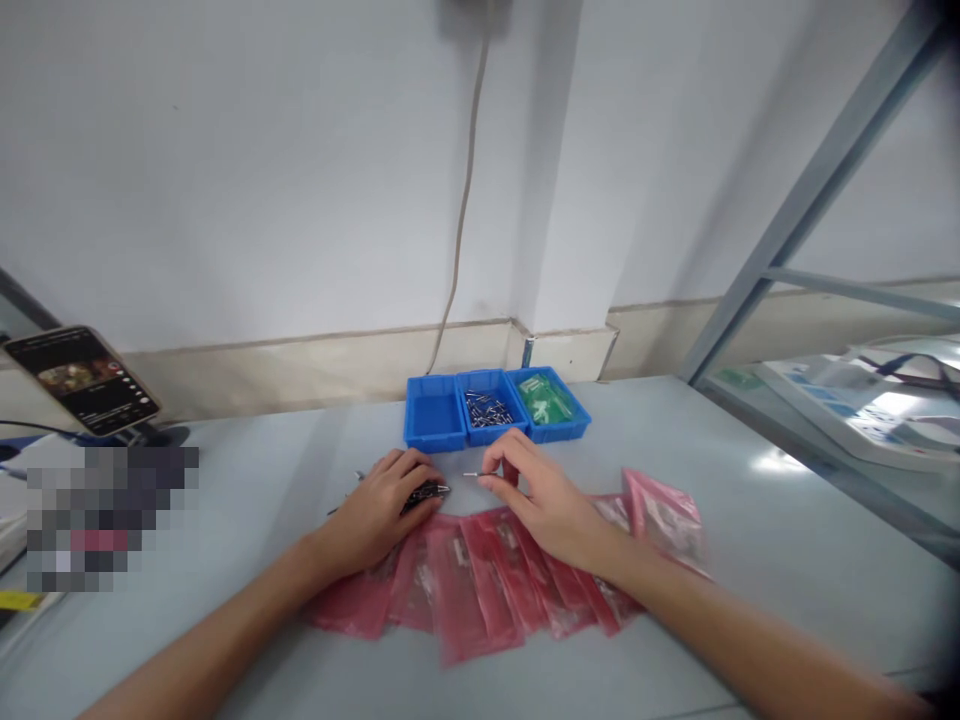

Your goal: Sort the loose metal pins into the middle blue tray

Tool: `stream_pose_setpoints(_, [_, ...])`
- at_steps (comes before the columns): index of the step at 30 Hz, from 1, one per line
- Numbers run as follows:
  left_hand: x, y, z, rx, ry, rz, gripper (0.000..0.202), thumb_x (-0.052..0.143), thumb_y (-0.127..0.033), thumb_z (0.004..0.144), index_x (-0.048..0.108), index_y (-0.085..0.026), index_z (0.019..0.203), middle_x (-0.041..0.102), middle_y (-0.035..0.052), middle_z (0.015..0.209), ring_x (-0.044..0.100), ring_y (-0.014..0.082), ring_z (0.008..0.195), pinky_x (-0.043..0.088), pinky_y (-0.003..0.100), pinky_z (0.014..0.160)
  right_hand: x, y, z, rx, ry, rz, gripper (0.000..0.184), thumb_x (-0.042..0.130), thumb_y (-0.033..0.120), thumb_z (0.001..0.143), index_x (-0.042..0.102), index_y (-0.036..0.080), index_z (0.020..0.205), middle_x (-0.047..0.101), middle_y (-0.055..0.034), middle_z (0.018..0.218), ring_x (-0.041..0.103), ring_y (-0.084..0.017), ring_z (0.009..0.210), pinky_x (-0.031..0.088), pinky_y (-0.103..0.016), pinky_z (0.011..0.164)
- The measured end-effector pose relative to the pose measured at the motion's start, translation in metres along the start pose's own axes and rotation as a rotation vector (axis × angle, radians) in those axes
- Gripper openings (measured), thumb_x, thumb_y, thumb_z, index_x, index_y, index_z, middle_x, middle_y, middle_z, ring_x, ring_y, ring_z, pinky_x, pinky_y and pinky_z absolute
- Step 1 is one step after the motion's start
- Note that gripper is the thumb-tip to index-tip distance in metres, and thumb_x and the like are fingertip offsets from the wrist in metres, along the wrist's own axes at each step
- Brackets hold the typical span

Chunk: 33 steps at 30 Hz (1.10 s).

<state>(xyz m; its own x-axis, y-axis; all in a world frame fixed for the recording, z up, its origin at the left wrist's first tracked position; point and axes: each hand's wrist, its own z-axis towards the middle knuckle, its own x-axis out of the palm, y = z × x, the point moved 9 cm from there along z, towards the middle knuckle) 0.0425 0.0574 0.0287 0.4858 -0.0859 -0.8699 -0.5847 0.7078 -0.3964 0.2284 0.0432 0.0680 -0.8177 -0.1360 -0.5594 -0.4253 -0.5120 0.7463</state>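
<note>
My left hand [382, 505] is closed around a bundle of small dark metal pins [429, 491], resting on the table just in front of the blue bins. My right hand [536, 492] pinches one thin metal pin [472, 474] between thumb and forefinger, its tip pointing left toward the bundle. Both hands lie over a fanned row of pink plastic bags [487, 585]. Behind them stand three joined blue bins: the left bin [433, 418] looks empty, the middle bin [486, 410] holds metal pins, the right bin [547, 400] holds green parts.
A phone [82, 380] with a lit screen stands on a holder at the far left. A cable [461, 215] hangs down the white wall behind the bins. A metal frame [795, 200] and another bench with papers lie to the right.
</note>
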Motion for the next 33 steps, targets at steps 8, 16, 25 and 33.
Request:
stream_pose_setpoints(8, [0.001,0.001,-0.001,0.0,0.013,0.001,0.019,0.056,-0.033,0.113,0.067,-0.026,0.126,0.064,0.0077,0.13,0.059,0.0275,0.117,0.052,0.048,0.105,0.0,-0.023,0.005,0.209,-0.05,0.351,0.031,0.057,0.053,0.109,0.064,0.025,0.096,0.057,0.0,0.089,0.052,-0.019,0.079,0.045,-0.032,0.074])
stream_pose_setpoints(16, [0.0,0.0,0.0,0.007,-0.006,-0.011,0.021,0.055,-0.035,0.114,0.069,-0.026,0.126,0.065,0.0078,0.129,0.06,0.0272,0.116,0.053,0.048,0.104,0.015,-0.041,0.0,0.376,-0.009,0.798,0.033,0.068,0.054,0.104,0.069,0.022,0.097,0.056,-0.0006,0.085,0.05,-0.016,0.072,0.043,-0.03,0.069])
stream_pose_setpoints(25, [0.001,0.001,0.0,0.009,-0.004,-0.004,0.02,0.056,-0.034,0.113,0.068,-0.026,0.126,0.065,0.0079,0.129,0.059,0.0274,0.117,0.053,0.048,0.104,0.0,-0.022,0.002,0.218,-0.079,0.353,0.019,0.059,0.043,0.109,0.059,0.026,0.099,0.057,0.0007,0.089,0.054,-0.019,0.08,0.046,-0.034,0.077])
stream_pose_setpoints(33, [-0.001,-0.001,0.0,0.008,-0.009,0.005,0.021,0.056,-0.035,0.113,0.068,-0.025,0.126,0.065,0.0082,0.129,0.06,0.0273,0.116,0.054,0.048,0.104,-0.008,0.009,-0.004,-0.111,-0.13,-0.139,0.01,0.056,0.019,0.108,0.058,0.026,0.102,0.062,-0.0057,0.104,0.058,-0.025,0.098,0.047,-0.042,0.089])
